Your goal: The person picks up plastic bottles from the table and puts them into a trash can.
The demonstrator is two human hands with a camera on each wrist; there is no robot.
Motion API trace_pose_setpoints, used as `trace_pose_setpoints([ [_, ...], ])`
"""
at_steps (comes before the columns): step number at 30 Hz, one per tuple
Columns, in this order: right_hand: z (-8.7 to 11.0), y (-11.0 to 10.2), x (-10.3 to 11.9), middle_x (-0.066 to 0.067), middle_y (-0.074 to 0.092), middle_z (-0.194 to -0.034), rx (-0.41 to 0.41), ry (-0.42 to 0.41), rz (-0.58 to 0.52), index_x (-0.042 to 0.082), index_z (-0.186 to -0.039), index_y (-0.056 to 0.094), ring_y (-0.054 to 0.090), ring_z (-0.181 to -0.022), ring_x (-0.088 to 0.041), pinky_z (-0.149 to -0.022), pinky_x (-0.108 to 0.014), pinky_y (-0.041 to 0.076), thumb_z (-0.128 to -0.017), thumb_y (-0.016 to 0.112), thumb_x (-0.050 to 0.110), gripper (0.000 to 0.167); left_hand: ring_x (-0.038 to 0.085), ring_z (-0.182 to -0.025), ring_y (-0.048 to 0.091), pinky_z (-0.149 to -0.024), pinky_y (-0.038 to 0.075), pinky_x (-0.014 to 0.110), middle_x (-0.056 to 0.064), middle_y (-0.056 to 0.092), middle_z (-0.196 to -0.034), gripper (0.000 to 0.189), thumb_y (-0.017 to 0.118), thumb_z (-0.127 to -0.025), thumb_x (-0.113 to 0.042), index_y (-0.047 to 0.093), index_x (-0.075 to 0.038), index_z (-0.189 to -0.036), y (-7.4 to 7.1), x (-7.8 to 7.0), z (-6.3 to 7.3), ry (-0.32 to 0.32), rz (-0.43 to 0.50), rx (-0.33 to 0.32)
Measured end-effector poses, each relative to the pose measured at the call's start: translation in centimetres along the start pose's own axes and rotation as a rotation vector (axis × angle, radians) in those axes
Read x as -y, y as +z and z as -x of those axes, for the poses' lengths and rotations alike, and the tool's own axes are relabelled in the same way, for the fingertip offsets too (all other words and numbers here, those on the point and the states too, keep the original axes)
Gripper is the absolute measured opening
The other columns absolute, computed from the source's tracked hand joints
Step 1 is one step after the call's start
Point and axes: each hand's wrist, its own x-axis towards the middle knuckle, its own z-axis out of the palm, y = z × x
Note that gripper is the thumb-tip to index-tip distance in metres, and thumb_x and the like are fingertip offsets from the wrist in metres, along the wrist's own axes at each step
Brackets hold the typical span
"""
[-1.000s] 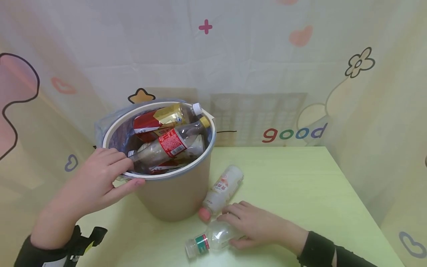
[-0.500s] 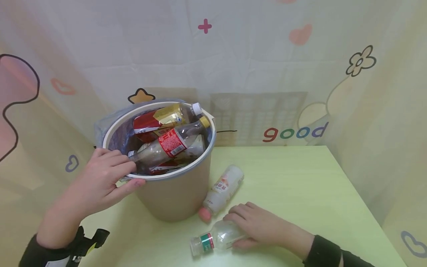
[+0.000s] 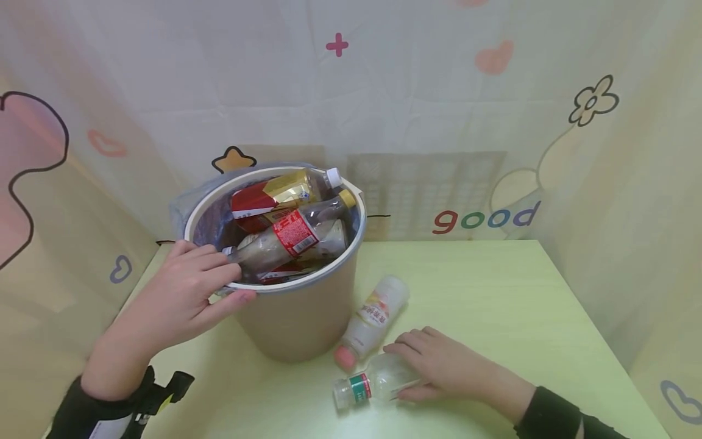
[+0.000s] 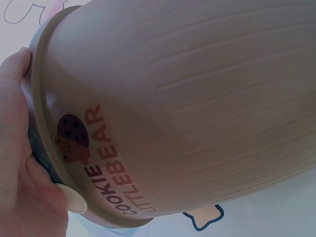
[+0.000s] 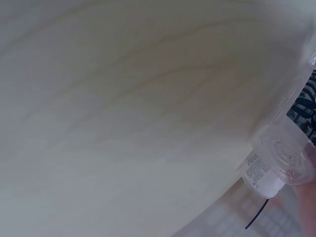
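My left hand (image 3: 183, 296) grips the near left rim of a beige bin (image 3: 298, 323), fingers over the edge and thumb outside. In the left wrist view the bin (image 4: 187, 98) shows a bear print and lettering. Inside lie several plastic bottles, among them a red-labelled bottle (image 3: 293, 233) with a yellow cap and a red-and-gold one (image 3: 282, 192) with a white cap. On the table, my right hand (image 3: 439, 366) holds a clear bottle (image 3: 386, 375) lying on its side, with a green-and-red neck band. Its base (image 5: 286, 153) faces the right wrist camera.
A whitish bottle (image 3: 375, 314) with a pink cap lies between the bin and the clear bottle. A bluish liner bag (image 3: 189, 201) hangs over the bin's back left rim. Behind the pale green table (image 3: 493, 292) hangs a printed curtain (image 3: 406, 91).
The bin has shifted slightly right with my left hand on its rim. The whitish bottle has moved a little right too. My right hand has drawn the clear bottle to the right.
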Motion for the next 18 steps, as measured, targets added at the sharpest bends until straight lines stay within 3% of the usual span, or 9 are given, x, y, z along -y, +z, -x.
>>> trace_pose_setpoints([
  [9,0.3,-0.4,-0.3,0.001,0.069,-0.124,0.014,-0.016,-0.012,0.011,-0.138,0.064,0.065,-0.110,-0.015,-0.095,-0.036,0.055,-0.098,0.074,0.064,0.067,0.018,-0.079,0.056,-0.078,0.036,0.046,-0.008,0.060,-0.082,0.062,0.036,-0.113,-0.069,0.058,-0.021,-0.080,0.1,0.0,-0.1,-0.021,-0.003,0.014],
  [18,0.4,-2.8,-0.4,0.006,0.069,-0.124,0.033,0.072,-0.104,0.015,-0.137,0.065,0.065,-0.108,-0.010,-0.094,-0.034,0.054,-0.095,0.077,0.065,0.066,0.020,-0.082,0.059,-0.079,0.037,0.047,-0.006,0.064,-0.083,0.063,0.036,-0.112,-0.070,0.059,-0.021,-0.080,0.0,-0.1,0.0,-0.032,-0.001,0.014],
])
